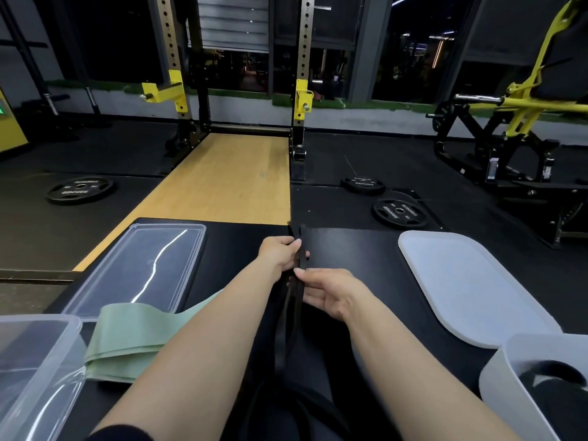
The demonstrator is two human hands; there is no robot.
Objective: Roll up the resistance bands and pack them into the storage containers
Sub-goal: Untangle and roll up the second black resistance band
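Note:
A long black resistance band (283, 332) runs from the far edge of the black bench (350, 249) toward me between my forearms. My left hand (280, 251) is closed on it near its far end. Just below, my right hand (327, 292) touches the band with thumb and fingertips, palm half open. A folded pale green band (127, 338) lies at the left, partly under my left forearm. A clear container (35, 370) stands at the near left. A white container (537, 377) at the near right holds something black.
A clear lid (143, 265) lies on the bench at the left, a white lid (467, 284) at the right. Beyond the bench are a wooden platform (229, 179), a squat rack (299, 90), weight plates (399, 212) on the floor and a yellow machine (509, 116).

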